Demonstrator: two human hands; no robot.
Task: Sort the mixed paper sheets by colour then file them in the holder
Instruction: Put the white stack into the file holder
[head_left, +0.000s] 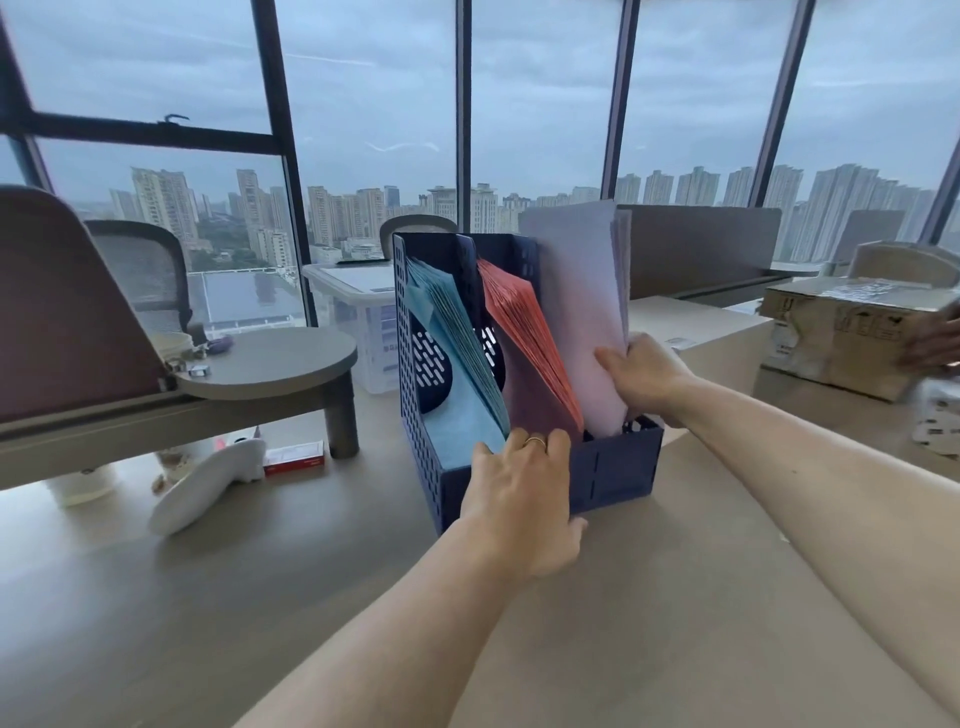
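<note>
A navy-blue perforated plastic file holder (613, 467) stood upright on the pale beige bench (675, 597), its three compartments all filled. Light-blue paper sheets (457, 353) leaned in the left one, coral-red paper sheets (524, 332) in the middle one, and pale lilac paper sheets (576, 291) stood tallest in the right one. The left grip (524, 499) had its fingers curled over the holder's low front wall, a ring on one finger. The right grip (644, 374) pinched the lilac stack's right edge, thumb on its front face. A brown cardboard box (841, 332) sat far right.
</note>
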